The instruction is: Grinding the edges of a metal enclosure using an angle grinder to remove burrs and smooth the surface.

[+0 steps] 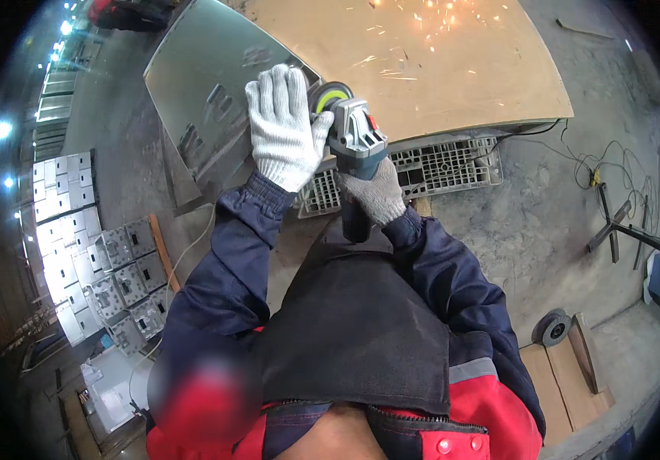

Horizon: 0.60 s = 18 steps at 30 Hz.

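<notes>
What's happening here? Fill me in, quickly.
A person is using an angle grinder, gripped by its body in the gloved right hand. Its disc is at the edge of a grey metal sheet, which lies beside a tan board. The gloved left hand is spread flat over the sheet, thumb close to the grinder's head. Bright sparks show over the board's far part; whether the disc touches the sheet is hard to tell.

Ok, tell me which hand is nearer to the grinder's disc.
Left. The left hand, fingers extended over the metal sheet, is just left of the disc; the right hand is wrapped around the grinder farther back, nearer the person's body.
</notes>
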Available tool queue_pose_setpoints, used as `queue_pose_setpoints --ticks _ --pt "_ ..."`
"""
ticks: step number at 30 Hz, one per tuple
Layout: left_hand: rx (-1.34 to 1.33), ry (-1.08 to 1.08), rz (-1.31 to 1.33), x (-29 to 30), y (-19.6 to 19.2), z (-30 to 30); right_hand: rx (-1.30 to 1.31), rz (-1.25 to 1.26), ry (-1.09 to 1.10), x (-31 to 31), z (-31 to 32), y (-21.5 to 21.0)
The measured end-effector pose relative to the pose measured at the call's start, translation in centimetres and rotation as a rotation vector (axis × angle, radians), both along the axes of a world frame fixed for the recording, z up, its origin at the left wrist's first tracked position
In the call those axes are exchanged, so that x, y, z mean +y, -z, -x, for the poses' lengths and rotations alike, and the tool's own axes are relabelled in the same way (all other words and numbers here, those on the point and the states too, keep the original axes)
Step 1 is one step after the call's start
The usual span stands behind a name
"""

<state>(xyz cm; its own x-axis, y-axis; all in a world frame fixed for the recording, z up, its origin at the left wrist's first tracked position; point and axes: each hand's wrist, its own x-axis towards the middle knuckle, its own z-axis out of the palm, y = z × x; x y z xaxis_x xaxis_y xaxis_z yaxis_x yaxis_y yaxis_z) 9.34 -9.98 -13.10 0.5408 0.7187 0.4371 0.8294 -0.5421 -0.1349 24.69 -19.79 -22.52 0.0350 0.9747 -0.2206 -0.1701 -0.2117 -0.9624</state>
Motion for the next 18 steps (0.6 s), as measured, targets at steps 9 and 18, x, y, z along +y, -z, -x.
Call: queue_pose_setpoints --ticks 9,18 --pt "-0.203 -0.136 0.036 -1.3 -1.2 -1.8 0.207 0.18 -0.228 0.2 -6.9 -3.5" --pt "-0.272 -0.267 -0.026 -1.0 -0.1 -3.6 -0.007 0.187 -0.443 4.5 -12.2 -7.4"
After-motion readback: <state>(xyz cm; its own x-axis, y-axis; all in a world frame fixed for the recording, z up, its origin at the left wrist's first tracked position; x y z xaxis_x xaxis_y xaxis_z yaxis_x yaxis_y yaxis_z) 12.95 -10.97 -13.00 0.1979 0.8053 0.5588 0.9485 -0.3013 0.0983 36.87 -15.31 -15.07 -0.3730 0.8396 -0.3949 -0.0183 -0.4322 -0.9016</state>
